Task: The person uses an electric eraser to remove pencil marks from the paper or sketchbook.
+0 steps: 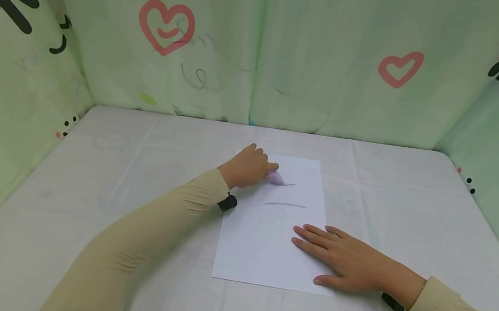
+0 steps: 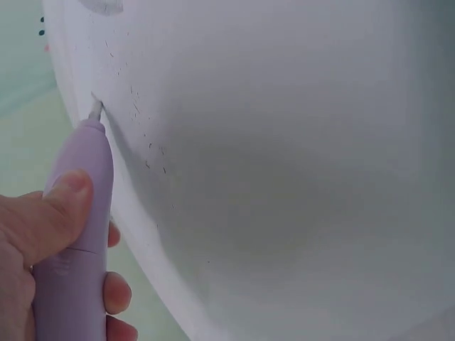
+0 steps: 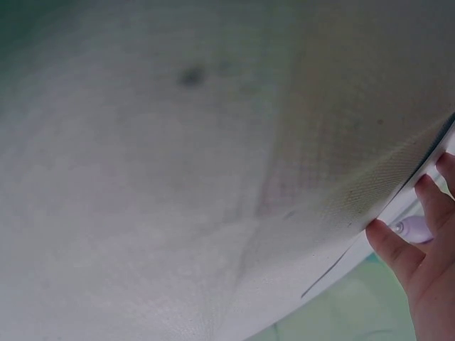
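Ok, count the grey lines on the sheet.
2: the longer line, and beyond it the shorter line at the tip of the purple tool. Others may be hidden.

On the worktop (image 1: 396, 209), about midway between the left and right edges and short of the far edge, a sheet of paper (image 1: 259, 253). Across the paper, a nearer stroke (image 1: 285, 204) and, toward the worktop's far edge, a farther stroke (image 1: 290, 184). At the latter's left end, the tip of a pen-shaped tool (image 1: 276, 178), in the left hand (image 1: 249, 167), over the paper's far left corner. Across the paper's right edge, the right hand (image 1: 345, 258). Behind the worktop's far edge, a backdrop (image 1: 300, 72); along the left edge, a side panel (image 1: 25, 68).
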Action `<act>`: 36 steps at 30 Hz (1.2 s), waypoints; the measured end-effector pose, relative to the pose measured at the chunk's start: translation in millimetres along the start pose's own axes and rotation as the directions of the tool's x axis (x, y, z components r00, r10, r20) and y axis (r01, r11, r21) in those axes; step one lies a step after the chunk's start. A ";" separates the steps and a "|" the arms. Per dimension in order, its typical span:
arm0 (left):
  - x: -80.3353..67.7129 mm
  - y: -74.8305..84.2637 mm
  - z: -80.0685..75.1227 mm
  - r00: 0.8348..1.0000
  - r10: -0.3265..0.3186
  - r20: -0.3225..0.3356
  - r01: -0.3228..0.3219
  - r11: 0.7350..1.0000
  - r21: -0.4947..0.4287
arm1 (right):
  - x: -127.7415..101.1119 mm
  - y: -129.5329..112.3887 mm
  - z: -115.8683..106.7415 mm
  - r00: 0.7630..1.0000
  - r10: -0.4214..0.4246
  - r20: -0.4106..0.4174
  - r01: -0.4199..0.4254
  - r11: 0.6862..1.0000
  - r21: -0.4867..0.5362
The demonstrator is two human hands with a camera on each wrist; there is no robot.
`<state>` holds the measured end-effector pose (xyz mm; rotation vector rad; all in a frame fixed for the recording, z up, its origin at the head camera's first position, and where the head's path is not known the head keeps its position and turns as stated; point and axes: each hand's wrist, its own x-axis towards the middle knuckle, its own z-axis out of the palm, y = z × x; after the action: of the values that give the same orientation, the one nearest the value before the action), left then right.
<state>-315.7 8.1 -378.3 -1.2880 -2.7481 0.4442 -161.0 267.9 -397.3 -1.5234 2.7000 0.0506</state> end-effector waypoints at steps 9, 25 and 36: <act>1.8 -0.7 1.4 1.000 0.003 0.002 -0.003 1.000 -0.001 | -0.5 -0.7 -0.6 1.000 0.001 0.002 -0.001 1.000 -0.001; 4.1 3.3 -2.6 1.000 0.007 -0.008 -0.007 1.000 0.016 | -0.7 0.5 0.3 1.000 0.004 0.007 -0.004 1.000 0.004; 6.4 3.8 -3.9 1.000 -0.001 0.006 0.001 1.000 0.022 | -0.4 1.7 1.5 1.000 -0.006 -0.002 0.006 1.000 -0.002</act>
<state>-316.2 16.2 -376.0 -1.2823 -2.7407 0.4780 -162.2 269.1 -398.7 -1.5326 2.6978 0.0510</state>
